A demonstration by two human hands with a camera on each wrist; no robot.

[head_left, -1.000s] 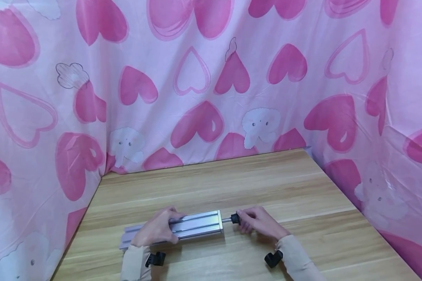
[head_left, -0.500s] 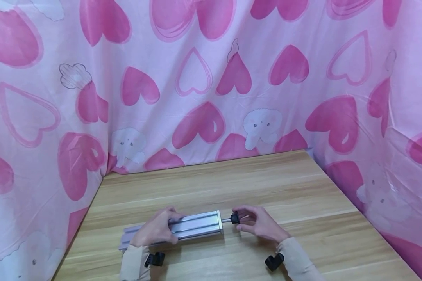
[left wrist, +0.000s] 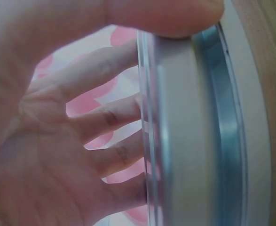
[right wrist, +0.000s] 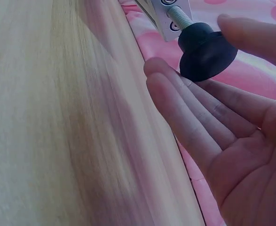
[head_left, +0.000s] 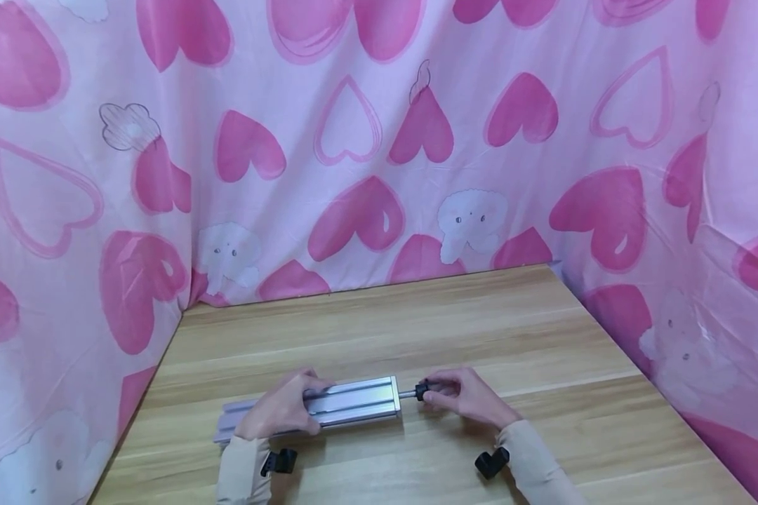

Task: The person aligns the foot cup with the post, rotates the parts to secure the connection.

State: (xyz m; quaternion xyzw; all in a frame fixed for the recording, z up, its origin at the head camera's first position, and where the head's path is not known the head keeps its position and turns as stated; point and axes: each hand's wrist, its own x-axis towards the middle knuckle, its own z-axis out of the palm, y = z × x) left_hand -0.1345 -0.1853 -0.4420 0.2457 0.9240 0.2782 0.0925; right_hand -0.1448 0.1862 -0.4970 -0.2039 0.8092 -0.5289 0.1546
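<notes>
A silver, grooved aluminium profile (head_left: 356,403) lies lengthwise at the near side of a light wood-grain table (head_left: 366,330). The person's left hand (head_left: 284,407) grips it across the middle—thumb on one side, the four fingers set apart along the opposite side. From the profile's flat metal end plate (head_left: 396,397), a thin, threaded metal rod (head_left: 408,395) sticks out, bearing a round, flared black foot (head_left: 421,391). The right hand (head_left: 470,400) pinches this foot between thumb and fingers, the other fingers stretched out beneath it. Pink cloth printed with hearts (head_left: 360,224) hangs behind the table and along both sides.
</notes>
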